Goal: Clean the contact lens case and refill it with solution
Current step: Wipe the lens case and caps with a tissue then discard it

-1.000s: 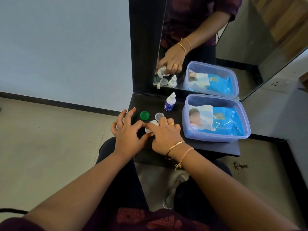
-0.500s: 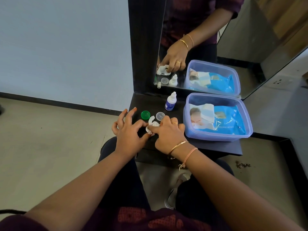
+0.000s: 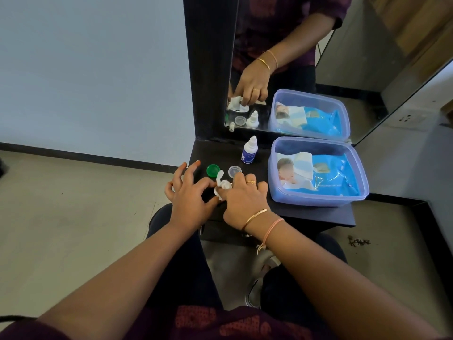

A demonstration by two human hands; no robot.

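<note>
Small black shelf (image 3: 306, 214) vs pale wall, mirror (image 3: 367, 69) behind it, beige floor below. Head view only: at the back the solution bottle (image 3: 249, 153) stands upright w/ its cap on. The green cap (image 3: 212, 170) and clear cap (image 3: 234, 172) lie loose just in front of it. The plastic box (image 3: 318, 201) w/ a blue wipes pack (image 3: 328, 177) sits at the right. The right hand (image 3: 245, 200) has its fingers curled down, pinching a white wipe (image 3: 221, 184). The left hand (image 3: 188, 195) brings thumb + forefinger in to the wipe, other fingers spread and lifted. Can't tell if it clamps anything, as the contact is hidden. The lens case (image 3: 242, 109) shows only in the mirror, a white piece under the right fingers. Seen directly, it's covered by the wipe and both hands, near the shelf's front edge. Change vs 1 s ago: the wipe was pressed flat under the fingers; now it's bunched, w/ a tail sticking up between the two caps. The right hand has shifted a bit; the caps, bottle and box haven't moved. Probably means the wiping stroke is ongoing, so the cleaning stage isn't done. Refill not started, bottle untouched.
</note>
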